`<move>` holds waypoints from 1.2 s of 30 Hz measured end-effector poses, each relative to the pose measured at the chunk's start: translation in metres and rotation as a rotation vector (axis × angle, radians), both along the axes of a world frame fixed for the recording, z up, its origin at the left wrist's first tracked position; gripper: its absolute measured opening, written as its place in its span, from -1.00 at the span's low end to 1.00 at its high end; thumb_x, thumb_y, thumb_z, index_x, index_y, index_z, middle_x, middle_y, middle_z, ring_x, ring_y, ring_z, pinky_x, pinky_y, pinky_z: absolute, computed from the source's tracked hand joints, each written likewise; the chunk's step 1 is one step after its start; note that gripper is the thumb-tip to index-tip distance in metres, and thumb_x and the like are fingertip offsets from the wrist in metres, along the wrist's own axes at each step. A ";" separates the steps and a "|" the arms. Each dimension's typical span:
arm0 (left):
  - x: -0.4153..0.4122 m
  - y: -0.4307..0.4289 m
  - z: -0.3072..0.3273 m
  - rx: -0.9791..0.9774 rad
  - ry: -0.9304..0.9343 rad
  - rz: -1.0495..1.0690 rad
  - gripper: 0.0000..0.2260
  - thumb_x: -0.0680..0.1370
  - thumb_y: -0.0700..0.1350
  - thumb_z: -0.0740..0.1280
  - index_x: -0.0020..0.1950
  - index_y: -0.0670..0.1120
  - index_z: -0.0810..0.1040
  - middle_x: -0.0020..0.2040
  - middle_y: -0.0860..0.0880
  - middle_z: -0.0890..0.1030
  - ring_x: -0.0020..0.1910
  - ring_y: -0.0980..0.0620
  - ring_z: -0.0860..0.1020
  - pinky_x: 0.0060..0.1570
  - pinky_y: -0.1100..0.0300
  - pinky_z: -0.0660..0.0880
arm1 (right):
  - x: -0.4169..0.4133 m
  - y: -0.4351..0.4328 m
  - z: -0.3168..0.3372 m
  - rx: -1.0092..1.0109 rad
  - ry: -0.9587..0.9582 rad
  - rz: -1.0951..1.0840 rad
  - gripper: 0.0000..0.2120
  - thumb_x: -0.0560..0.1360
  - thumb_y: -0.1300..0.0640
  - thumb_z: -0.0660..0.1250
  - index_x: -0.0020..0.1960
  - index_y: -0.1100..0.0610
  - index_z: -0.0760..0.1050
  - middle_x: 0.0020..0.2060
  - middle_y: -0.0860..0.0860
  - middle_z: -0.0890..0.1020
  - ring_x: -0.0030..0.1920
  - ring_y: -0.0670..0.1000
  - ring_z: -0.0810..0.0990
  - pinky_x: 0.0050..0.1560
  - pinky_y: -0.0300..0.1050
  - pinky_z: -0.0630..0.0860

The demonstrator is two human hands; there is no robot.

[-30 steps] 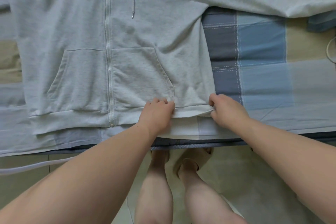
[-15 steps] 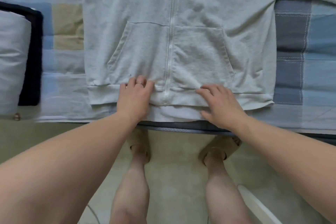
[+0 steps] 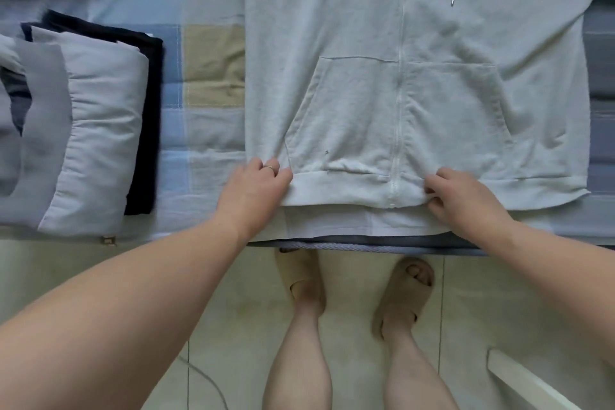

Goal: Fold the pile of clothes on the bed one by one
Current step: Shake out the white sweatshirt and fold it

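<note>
Hoodie (image 3: pixel 366 93) lay flat, front up, at 12 o'clock on bed (image 3: pixel 213 130). Left hand (image 3: pixel 254 190) gripped hem (image 3: pixel 349 190) corner, right hand (image 3: pixel 462 196) pinched hem by zip (image 3: pixel 399 110); hands apart, likely tugging hem straight for folding. Stack (image 3: pixel 96 130) at 9 o'clock.

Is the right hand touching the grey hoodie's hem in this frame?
Touching. The head view shows the right hand with fingertips curled into the hem of the hoodie, just beside the zipper, bunching the fabric.

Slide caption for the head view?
The left hand and right hand grip the hem of a light grey zip-up hoodie spread on the patchwork-covered bed, beside folded grey clothes.
</note>
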State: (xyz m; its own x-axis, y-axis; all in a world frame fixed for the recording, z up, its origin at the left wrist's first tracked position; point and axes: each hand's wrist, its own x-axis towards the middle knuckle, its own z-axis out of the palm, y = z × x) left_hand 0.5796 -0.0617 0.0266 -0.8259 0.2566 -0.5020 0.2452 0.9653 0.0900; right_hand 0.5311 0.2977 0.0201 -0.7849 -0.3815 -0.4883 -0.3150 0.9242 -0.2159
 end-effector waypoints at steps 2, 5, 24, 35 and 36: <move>0.006 0.007 0.006 -0.052 -0.081 0.026 -0.69 0.49 -0.35 0.28 0.17 -0.07 0.41 0.08 -0.09 0.48 0.02 -0.15 0.44 -0.16 0.03 0.26 | 0.003 -0.001 0.009 0.092 -0.170 0.006 -0.93 0.48 0.27 0.34 -0.06 0.15 0.52 -0.15 0.03 0.48 -0.18 0.15 0.49 -0.18 0.08 0.53; 0.001 0.020 0.020 -0.134 -0.223 0.060 -0.69 0.55 -0.27 0.23 0.27 -0.04 0.41 0.20 -0.07 0.48 0.17 -0.14 0.45 0.00 0.02 0.34 | -0.006 -0.009 0.025 0.174 -0.317 0.011 -0.86 0.55 0.17 0.30 0.10 0.08 0.54 -0.01 0.00 0.51 -0.06 0.11 0.55 -0.03 0.04 0.54; -0.233 0.084 0.170 -0.019 -0.167 0.344 -0.47 0.61 0.21 0.19 0.56 0.09 0.25 0.61 -0.02 0.20 0.59 -0.10 0.10 0.46 -0.10 0.18 | -0.241 0.017 0.206 -0.022 -0.145 -0.158 -0.32 0.62 -0.25 0.15 0.62 -0.19 -0.10 0.63 -0.09 -0.04 0.62 0.03 -0.12 0.58 0.14 0.02; -0.419 0.116 0.163 0.242 0.102 0.465 -0.44 0.62 0.21 0.18 0.58 0.09 0.19 0.61 -0.02 0.20 0.58 -0.11 0.12 0.48 -0.10 0.17 | -0.382 0.004 0.222 -0.130 0.008 -0.242 -0.31 0.61 -0.20 0.21 0.63 -0.18 -0.04 0.63 -0.11 0.02 0.62 0.02 -0.07 0.58 0.08 0.02; -0.442 0.113 0.145 0.265 0.108 0.469 -0.43 0.62 0.21 0.19 0.59 0.09 0.18 0.61 -0.02 0.19 0.58 -0.11 0.12 0.48 -0.10 0.17 | -0.401 -0.001 0.209 -0.126 0.027 -0.251 -0.31 0.61 -0.20 0.21 0.63 -0.18 -0.04 0.63 -0.11 0.02 0.62 0.01 -0.07 0.58 0.10 0.02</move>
